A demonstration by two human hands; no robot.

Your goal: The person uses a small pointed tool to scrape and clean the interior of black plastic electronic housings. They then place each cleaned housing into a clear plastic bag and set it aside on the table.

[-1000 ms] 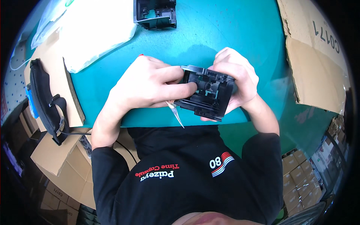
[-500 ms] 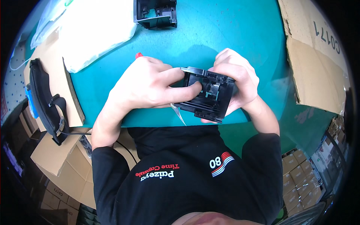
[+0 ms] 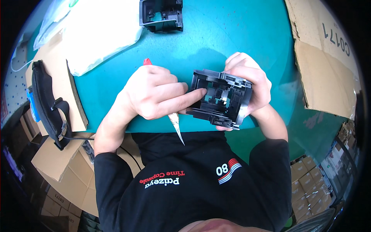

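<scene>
My right hand (image 3: 255, 81) grips a black plastic housing (image 3: 235, 110) by its right side, above the near edge of the table. The housing is a boxy frame with an open inside, tilted toward me. My left hand (image 3: 154, 91) is closed around a slim tool with a pointed metal tip (image 3: 176, 127); its red end sticks out on the far side of the fist. The left index finger is stretched out and reaches into the housing's opening. Most of the tool's handle is hidden in the palm.
A second black housing (image 3: 161, 26) stands at the far side of the green table (image 3: 232, 27). White plastic sheeting (image 3: 100, 38) lies at the far left. Cardboard (image 3: 324, 69) borders the right; a black strap (image 3: 46, 100) rests on a carton (image 3: 75, 104) at the left.
The housing has moved slightly right and turned so more of its inside shows. My left hand has drawn back a little, and the tool's tip now points more toward me.
</scene>
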